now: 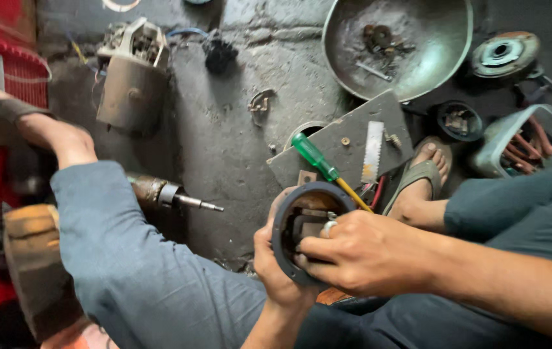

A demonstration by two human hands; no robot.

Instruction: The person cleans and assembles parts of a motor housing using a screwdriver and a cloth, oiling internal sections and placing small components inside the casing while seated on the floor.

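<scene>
My left hand [276, 271] grips a round dark metal motor housing [289, 223] from below and the left side, holding it upright over my lap. My right hand [353, 252] rests over the housing's right rim with its fingers reaching into the open middle, where rusty inner parts show. A ring sits on one finger. A green-handled screwdriver [318, 161] with a yellow shank slants down behind the housing toward my right hand; whether the hand grips it is hidden.
A grey metal plate [353, 139] with a saw blade piece lies on the concrete floor. A large metal bowl [444, 39] holds small parts. An electric motor [130, 74], a rotor shaft [179, 197], a sandalled foot [428, 168] and a red crate [4, 71] surround me.
</scene>
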